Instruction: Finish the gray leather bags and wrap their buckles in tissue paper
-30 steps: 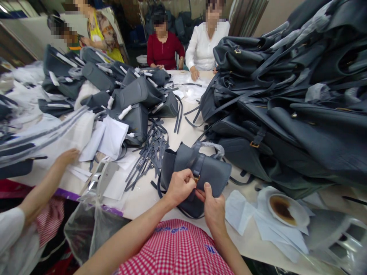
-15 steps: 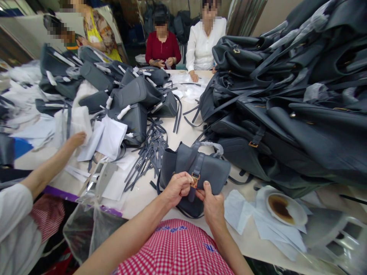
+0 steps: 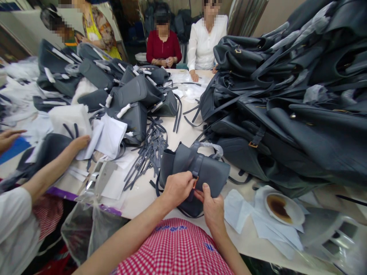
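Observation:
A small slate-blue handbag (image 3: 209, 172) lies on the table edge in front of me, its flap facing me and a wrapped handle on top. My left hand (image 3: 177, 188) is closed in a pinch on the gold buckle (image 3: 195, 178) at the end of the bag's front strap. My right hand (image 3: 212, 208) is also closed, fingers pressed on the strap end and flap just beside the buckle. Both hands touch each other over the bag's lower front.
A tall heap of dark bags (image 3: 292, 95) fills the right. Loose straps (image 3: 149, 151) and more grey bags (image 3: 134, 99) lie left of centre. A stained dish (image 3: 283, 210) sits on white paper at right. A neighbour's hand (image 3: 78, 142) rests on paper at left; other people sit at the far end.
My hands stay on the buckle, fingers shifting slightly. The neighbour at left has brought a dark bag in front of them, and their other hand has come in at the left edge.

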Demonstrator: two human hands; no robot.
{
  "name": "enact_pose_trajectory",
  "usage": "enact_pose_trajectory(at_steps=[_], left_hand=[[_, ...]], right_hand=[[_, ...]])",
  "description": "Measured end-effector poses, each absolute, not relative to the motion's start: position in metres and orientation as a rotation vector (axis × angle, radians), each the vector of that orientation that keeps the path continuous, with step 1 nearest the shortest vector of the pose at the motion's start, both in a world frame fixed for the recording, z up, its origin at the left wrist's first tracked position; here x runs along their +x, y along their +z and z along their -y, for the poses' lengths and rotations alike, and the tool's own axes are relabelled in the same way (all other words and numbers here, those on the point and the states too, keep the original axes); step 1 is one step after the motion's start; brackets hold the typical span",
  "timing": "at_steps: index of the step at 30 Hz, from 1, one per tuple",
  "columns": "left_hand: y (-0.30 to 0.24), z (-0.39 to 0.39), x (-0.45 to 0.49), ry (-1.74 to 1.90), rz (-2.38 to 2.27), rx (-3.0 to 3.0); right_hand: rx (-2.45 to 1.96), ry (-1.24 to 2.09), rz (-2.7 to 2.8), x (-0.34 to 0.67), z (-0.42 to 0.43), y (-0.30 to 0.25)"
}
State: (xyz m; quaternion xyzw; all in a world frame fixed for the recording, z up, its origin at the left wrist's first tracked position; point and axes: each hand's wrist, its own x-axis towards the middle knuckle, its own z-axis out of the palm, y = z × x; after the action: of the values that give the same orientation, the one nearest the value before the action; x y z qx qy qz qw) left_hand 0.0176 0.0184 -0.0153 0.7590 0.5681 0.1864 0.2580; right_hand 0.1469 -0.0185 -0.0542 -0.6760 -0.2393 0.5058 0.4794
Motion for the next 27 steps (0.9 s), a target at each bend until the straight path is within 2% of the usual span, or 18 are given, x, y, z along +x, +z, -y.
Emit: enact_pose_trajectory(at_steps=[4,7,10,15,17,23,27], left_hand=[[-0.004,-0.021,0.025,0.144,-1.747,2.286],[-0.005,-0.032,0.021,0.055,-1.791,2.22],[-0.004,-0.041,0.006,0.122,-1.726,2.235],[0.006,-0.032,-0.01,0.581,-1.558,2.078],[0.008,-0.026,-0.009,0.605,-1.48,2.046],[-0.003,-0.016,0.0,0.314,-1.311,2.312],[-0.008,0.009,-0.003,0.055,-0.888,2.481]], right_hand=[[-1.729,1.134,0.645,0.144,0.021,-0.044],[-1.654,1.201,0.622,0.142,0.024,-0.04],[-1.548,1.274,0.539,0.14,0.024,-0.038],[-1.387,1.305,0.426,0.141,0.017,-0.039],[-1.377,1.315,0.433,0.142,0.016,-0.04],[-1.399,1.345,0.413,0.145,0.015,-0.041],[-1.37,1.318,0.341,0.148,0.001,-0.033]])
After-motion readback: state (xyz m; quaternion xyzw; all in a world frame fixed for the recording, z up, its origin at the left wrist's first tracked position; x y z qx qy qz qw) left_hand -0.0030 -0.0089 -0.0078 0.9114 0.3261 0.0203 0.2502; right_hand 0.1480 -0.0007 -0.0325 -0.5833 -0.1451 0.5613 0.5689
